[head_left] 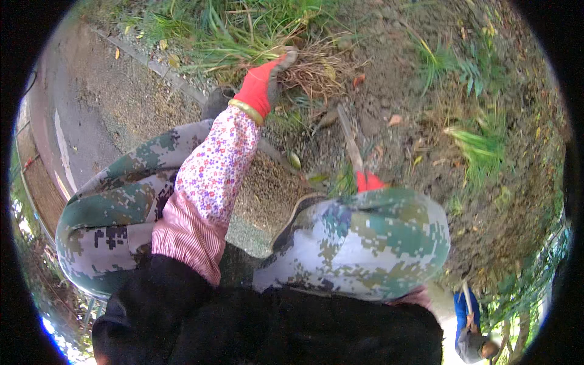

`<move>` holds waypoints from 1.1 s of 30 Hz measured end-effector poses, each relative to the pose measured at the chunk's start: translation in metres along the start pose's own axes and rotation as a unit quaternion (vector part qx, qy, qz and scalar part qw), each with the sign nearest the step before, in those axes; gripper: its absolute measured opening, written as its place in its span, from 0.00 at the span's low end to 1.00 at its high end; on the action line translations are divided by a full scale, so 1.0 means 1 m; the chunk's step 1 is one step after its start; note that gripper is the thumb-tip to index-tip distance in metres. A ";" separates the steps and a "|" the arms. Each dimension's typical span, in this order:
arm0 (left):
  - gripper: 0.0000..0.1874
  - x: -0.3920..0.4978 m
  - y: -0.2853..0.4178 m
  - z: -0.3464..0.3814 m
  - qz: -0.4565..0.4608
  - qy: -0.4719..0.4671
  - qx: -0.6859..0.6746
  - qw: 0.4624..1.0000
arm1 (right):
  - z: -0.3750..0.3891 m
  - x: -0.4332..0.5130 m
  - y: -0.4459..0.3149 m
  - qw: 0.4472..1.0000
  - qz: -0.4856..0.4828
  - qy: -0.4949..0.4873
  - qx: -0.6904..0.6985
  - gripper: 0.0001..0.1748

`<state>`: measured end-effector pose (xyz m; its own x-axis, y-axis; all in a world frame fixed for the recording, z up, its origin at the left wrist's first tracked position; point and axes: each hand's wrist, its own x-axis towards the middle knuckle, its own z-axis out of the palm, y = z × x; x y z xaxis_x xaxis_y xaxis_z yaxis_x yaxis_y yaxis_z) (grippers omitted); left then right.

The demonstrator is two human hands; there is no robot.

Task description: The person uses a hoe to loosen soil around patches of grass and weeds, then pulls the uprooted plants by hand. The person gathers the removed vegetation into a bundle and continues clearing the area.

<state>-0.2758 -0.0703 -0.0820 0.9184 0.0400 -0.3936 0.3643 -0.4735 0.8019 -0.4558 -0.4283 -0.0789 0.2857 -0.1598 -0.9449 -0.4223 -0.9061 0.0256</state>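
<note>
My left hand (264, 82), in a red work glove with a grey coated palm, grips a bunch of long green grass (237, 48) near its base. A mat of brown dry roots (319, 68) spreads to the right of the fingers. My right hand (368, 181), in a red glove too, is mostly hidden behind my right knee. From it a narrow, soil-coloured hand tool (349, 137) extends forward over the ground; its grip is out of sight.
A concrete kerb (155, 68) separates the soil bed (388, 82) from a paved road (86, 118) on the left. A grass tuft (479, 146) stands to the right. At lower right, another person (470, 333) holds a long pole (467, 296). My camouflage-trousered knees flank a gravelly strip (264, 191).
</note>
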 end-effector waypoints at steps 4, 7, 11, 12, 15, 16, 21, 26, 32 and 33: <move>0.29 -0.007 -0.020 0.009 0.199 0.013 0.118 0.973 | -0.058 0.010 -0.004 0.955 0.278 -0.057 -0.081 0.22; 0.24 0.000 -0.032 -0.002 0.126 0.059 0.153 0.978 | -0.124 -0.006 0.008 0.987 0.156 -0.039 -0.012 0.21; 0.23 0.015 -0.034 -0.008 -0.246 0.157 -0.413 0.863 | -0.124 -0.025 0.024 0.998 0.026 0.045 0.041 0.21; 0.23 0.015 -0.032 -0.008 -0.150 0.159 -0.351 0.910 | -0.108 -0.024 0.026 0.998 0.023 0.041 0.035 0.21; 0.25 0.007 -0.014 0.003 -0.089 0.145 -0.332 0.928 | -0.048 -0.017 0.021 1.000 0.008 0.003 0.008 0.21; 0.24 0.007 -0.004 0.008 -0.077 0.141 -0.310 0.937 | -0.036 -0.014 0.022 1.000 0.001 0.003 0.009 0.21; 0.25 -0.017 0.034 0.037 -0.082 0.034 -0.300 0.950 | -0.027 -0.012 0.035 1.000 -0.009 -0.004 0.019 0.21; 0.29 -0.069 -0.002 0.094 -0.056 -0.075 -0.183 0.979 | -0.027 -0.030 0.048 0.999 -0.016 -0.010 0.045 0.21; 0.27 -0.115 -0.080 0.119 0.064 -0.175 0.236 0.954 | 0.013 -0.028 0.042 0.996 -0.024 -0.022 0.080 0.22; 0.27 -0.115 -0.085 0.124 0.046 -0.216 0.209 0.953 | 0.017 -0.026 0.042 0.996 -0.024 -0.023 0.082 0.22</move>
<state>-0.4314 -0.1438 -0.1607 0.7614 -0.3416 -0.5509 0.1093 -0.7701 0.6285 -0.4953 -0.4552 -0.0590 0.2702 -0.0957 -0.9580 -0.5456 -0.8351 -0.0704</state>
